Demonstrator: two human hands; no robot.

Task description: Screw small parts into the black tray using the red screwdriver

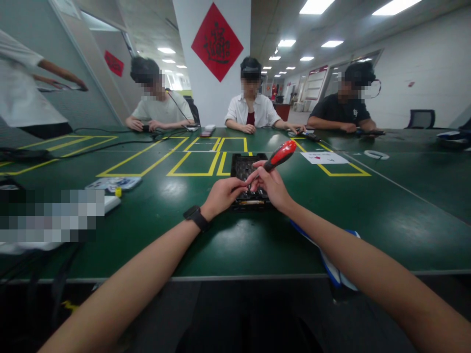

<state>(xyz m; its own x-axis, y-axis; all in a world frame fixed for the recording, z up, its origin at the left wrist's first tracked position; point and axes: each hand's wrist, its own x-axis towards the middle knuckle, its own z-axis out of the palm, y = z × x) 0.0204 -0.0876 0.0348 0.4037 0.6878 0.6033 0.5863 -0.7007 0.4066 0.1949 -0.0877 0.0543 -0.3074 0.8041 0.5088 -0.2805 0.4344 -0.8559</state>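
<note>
A screwdriver (281,155) with a red and black handle tilts up to the right in my right hand (274,189). Its shaft runs down behind my fingers, and its tip is hidden. My left hand (224,193), a black watch on its wrist, is closed in a pinch beside the right fingers. What it pinches, if anything, is too small to make out. Both hands are over a black plastic case (239,164) that stands on the green table (165,250). Small dark shapes show inside the case, partly covered by my fingers.
Yellow tape (154,157) marks rectangles on the table. A white paper (324,158) and a white ring (376,155) lie to the right. A blue and white item (333,267) is under my right forearm. Cables run at left. Several people sit or stand around the table.
</note>
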